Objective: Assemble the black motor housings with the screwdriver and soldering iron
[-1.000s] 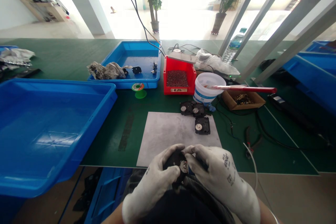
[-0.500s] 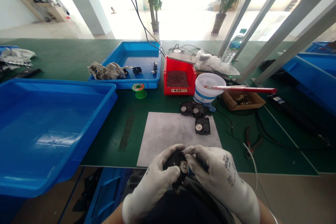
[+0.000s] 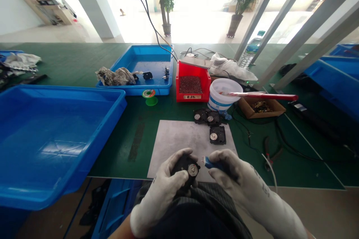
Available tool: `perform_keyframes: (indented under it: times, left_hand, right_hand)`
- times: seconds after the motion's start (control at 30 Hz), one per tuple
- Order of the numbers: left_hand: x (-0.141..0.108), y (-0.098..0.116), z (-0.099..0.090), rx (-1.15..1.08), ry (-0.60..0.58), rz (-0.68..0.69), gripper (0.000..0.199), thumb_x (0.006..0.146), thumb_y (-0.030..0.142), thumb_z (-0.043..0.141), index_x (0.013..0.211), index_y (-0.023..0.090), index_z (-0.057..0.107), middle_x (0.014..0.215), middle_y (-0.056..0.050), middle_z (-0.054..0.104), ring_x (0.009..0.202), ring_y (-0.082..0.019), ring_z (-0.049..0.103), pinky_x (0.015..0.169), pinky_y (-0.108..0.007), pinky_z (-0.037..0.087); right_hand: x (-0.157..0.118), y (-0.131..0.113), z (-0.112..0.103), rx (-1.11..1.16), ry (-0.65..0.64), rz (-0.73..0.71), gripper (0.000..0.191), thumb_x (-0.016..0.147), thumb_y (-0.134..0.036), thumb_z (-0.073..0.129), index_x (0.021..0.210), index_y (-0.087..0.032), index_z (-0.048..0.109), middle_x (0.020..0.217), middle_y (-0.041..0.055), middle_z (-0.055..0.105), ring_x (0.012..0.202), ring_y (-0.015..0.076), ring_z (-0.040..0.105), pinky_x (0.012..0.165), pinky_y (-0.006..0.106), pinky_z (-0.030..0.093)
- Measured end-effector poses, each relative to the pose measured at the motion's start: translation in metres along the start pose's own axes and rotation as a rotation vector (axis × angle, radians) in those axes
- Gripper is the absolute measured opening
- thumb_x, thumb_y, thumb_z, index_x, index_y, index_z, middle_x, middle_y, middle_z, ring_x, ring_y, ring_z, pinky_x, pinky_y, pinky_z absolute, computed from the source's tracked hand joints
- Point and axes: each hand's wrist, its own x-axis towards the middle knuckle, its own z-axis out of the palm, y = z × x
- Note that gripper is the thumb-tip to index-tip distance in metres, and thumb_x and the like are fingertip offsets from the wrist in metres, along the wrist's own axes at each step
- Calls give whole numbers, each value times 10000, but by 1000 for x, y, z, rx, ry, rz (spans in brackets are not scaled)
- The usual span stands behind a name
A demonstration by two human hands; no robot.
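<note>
My left hand (image 3: 164, 185), in a white glove, is wrapped round a black plastic mechanism (image 3: 181, 165) with a round silver disc on its face. The thumb presses beside the disc. To its right, my right hand (image 3: 245, 177), also gloved, grips a small blue piece with a pale end (image 3: 210, 163); its kind is unclear, and the fingers hide most of it. A small gap separates the pale end from the mechanism. Beyond the hands, a similar black mechanism (image 3: 221, 134) lies on the grey sheet (image 3: 179, 138), with others (image 3: 213, 118) at its far edge.
A large blue tray (image 3: 112, 110) is at left, another blue tray (image 3: 134, 90) behind. A green spool (image 3: 151, 100), red bin of brown granules (image 3: 193, 99), white bucket (image 3: 221, 101) and cardboard box (image 3: 246, 111) stand across the bench. Pliers (image 3: 267, 153) and cables lie right.
My right hand has drawn away to the right from the mechanism, and the blue piece in it now shows. The mechanism in my left hand is tilted so its silver disc faces up more.
</note>
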Motion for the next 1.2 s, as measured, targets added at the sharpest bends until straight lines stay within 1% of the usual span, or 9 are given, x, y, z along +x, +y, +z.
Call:
perform_keyframes:
  times: [0.07, 0.13, 0.23, 0.3, 0.43, 0.57, 0.67, 1.0, 1.2]
  left_hand:
    - [0, -1, 0, 7, 4, 21, 506, 801, 217, 737, 1303, 214, 670, 1252, -93, 730, 961, -226, 715, 788, -277, 584]
    - [0, -2, 1, -5, -13, 25, 505, 801, 222, 745, 1301, 214, 672, 1245, -94, 732, 1008, -248, 712, 838, -307, 591]
    - [-1, -4, 1, -8, -29, 14, 515, 797, 237, 756, 1304, 215, 671, 1254, -102, 733, 1028, -270, 709, 854, -336, 592]
    - [-1, -5, 0, 13, -26, 22, 510, 792, 238, 759, 1295, 212, 680, 1264, -105, 735, 1064, -282, 699, 876, -342, 588]
    - [-1, -7, -3, 32, -39, 35, 525, 801, 246, 749, 1320, 219, 670, 1284, -108, 735, 1117, -305, 689, 904, -359, 584]
    - [-1, -5, -3, 46, -41, 29, 544, 795, 248, 743, 1333, 219, 666, 1298, -103, 732, 1158, -321, 685, 919, -360, 582]
    - [-2, -2, -1, 53, -38, 33, 543, 778, 244, 744, 1316, 213, 678, 1269, -93, 744, 1183, -328, 682, 946, -359, 576]
    - [-2, 5, 3, 130, 26, 10, 519, 737, 228, 748, 1254, 201, 711, 1234, -76, 754, 1128, -292, 701, 888, -299, 589]
    - [-2, 3, 1, 75, -6, 1, 557, 763, 246, 740, 1315, 203, 675, 1267, -97, 734, 1158, -329, 694, 918, -353, 594]
  right_hand:
    - [-1, 6, 6, 78, -24, 32, 159, 1022, -353, 553, 1007, -243, 667, 893, 7, 736, 795, 151, 701, 720, 227, 534]
    - [-1, 9, 14, 161, -41, 108, 214, 1043, -378, 526, 1006, -231, 677, 885, 12, 732, 783, 155, 683, 708, 227, 528]
    - [-1, 8, 23, 260, -34, 209, 225, 1038, -399, 540, 1009, -220, 674, 899, 17, 735, 821, 168, 684, 741, 234, 534]
    - [0, 6, 26, 298, -37, 232, 224, 1037, -400, 544, 987, -219, 667, 885, 12, 731, 819, 169, 687, 747, 236, 534]
    - [1, 4, 26, 324, -38, 242, 207, 1033, -404, 559, 987, -230, 661, 870, -3, 724, 808, 164, 683, 723, 230, 528]
    - [1, 4, 25, 283, -25, 251, 212, 1032, -419, 557, 986, -241, 662, 867, -14, 720, 788, 156, 671, 713, 234, 517]
    - [1, 5, 26, 268, -33, 244, 225, 1033, -438, 550, 990, -244, 656, 877, -13, 718, 809, 162, 677, 734, 247, 523]
    - [1, 4, 23, 193, -64, 227, 239, 1041, -458, 538, 1015, -247, 645, 891, -12, 715, 847, 165, 685, 761, 252, 522]
    - [2, 3, 24, 164, -56, 207, 237, 1046, -457, 536, 1024, -251, 650, 881, -12, 714, 822, 157, 683, 743, 241, 520]
